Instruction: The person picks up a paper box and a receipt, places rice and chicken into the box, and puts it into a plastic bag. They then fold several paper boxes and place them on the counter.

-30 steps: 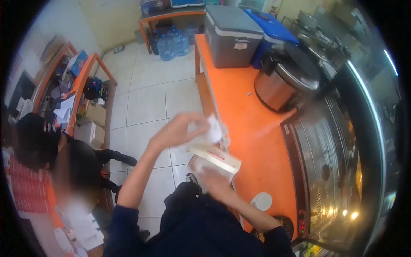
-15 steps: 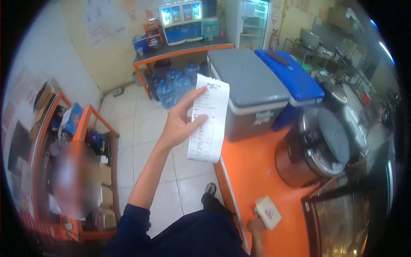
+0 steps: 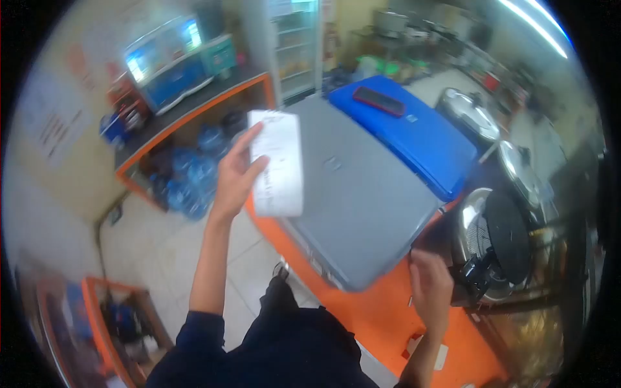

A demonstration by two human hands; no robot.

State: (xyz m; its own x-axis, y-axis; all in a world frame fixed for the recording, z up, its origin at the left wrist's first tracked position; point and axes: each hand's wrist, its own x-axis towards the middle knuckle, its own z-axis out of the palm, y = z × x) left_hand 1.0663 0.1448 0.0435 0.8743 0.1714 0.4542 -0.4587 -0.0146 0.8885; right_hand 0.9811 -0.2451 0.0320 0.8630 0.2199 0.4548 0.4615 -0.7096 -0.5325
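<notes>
My left hand (image 3: pixel 238 174) is closed on a printed paper receipt (image 3: pixel 279 174), pinched between thumb and fingers along its left side; the print is blurred. My right hand (image 3: pixel 432 284) is raised over the orange counter (image 3: pixel 362 317), just off the near right corner of a grey cooler box (image 3: pixel 369 194). Its fingers are loosely bent and somewhat smeared, with nothing visible in them. Behind my right wrist, a small cream and red box (image 3: pixel 442 357) lies on the counter, partly hidden by my forearm.
A blue cooler (image 3: pixel 420 142) with a dark red, phone-like object (image 3: pixel 378 101) on its lid stands beside the grey one. At right is a large round pot (image 3: pixel 475 223) with its black lid (image 3: pixel 508 236) raised. Water bottles (image 3: pixel 194 181) sit under the back table.
My view has swung right and closer to the coolers. My right hand has left the small box and risen toward the grey cooler. My left hand still holds the receipt.
</notes>
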